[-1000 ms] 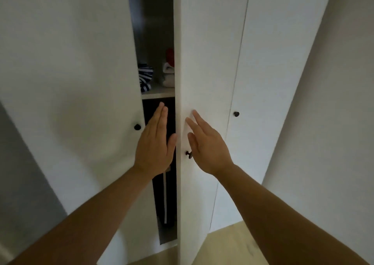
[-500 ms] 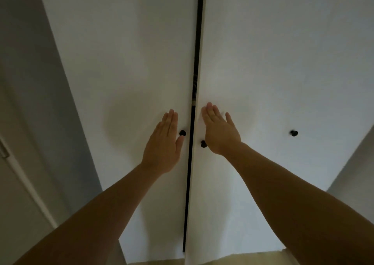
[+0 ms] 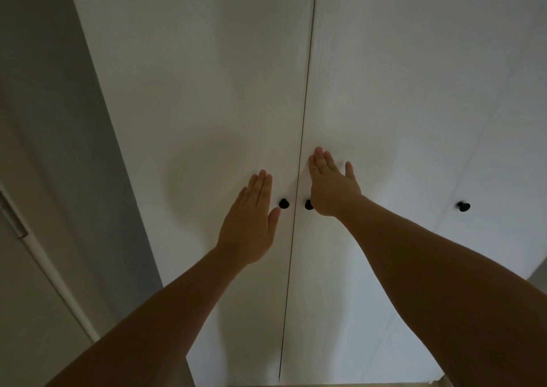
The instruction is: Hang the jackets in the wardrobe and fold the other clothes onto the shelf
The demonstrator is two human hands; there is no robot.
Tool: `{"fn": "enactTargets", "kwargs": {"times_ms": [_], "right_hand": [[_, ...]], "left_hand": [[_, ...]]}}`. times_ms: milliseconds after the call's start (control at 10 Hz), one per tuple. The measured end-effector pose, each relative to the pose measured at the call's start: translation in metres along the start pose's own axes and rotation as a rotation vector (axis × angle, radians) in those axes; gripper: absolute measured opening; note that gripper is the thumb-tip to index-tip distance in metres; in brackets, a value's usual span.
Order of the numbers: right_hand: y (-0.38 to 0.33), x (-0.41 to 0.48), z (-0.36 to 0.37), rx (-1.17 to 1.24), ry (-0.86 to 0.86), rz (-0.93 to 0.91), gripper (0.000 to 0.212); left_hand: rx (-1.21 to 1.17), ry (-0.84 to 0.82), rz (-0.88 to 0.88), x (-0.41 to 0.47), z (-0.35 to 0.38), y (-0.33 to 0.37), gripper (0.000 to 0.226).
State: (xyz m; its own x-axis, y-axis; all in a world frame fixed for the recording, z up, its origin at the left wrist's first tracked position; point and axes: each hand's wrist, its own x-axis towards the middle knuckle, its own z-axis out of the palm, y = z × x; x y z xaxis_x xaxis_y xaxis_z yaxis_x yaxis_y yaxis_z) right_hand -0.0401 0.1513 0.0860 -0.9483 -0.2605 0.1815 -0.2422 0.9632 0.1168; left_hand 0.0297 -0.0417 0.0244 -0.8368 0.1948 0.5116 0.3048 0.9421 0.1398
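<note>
The white wardrobe fills the view with its left door and middle door shut, only a thin dark seam between them. My left hand lies flat with straight fingers on the left door, thumb beside its black knob. My right hand presses flat on the middle door, partly covering that door's black knob. Neither hand holds anything. The jackets, folded clothes and shelf are hidden behind the doors.
A third wardrobe door with a black knob stands shut to the right. A grey wall runs along the left, with a white door frame at the lower left. A strip of wooden floor shows at the bottom.
The two doors swung together from a wide gap that showed the shelf and clothes to fully shut. Both hands stayed flat on the doors and pushed forward with them.
</note>
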Motion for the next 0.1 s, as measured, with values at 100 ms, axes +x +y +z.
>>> {"fn": "enactTargets", "kwargs": {"times_ms": [100], "right_hand": [[0.007,-0.0166,-0.0002,0.116,0.079,-0.019,0.083]], "left_hand": [[-0.052,-0.042,0.037,-0.032,-0.0004,0.0054,0.064]]}}
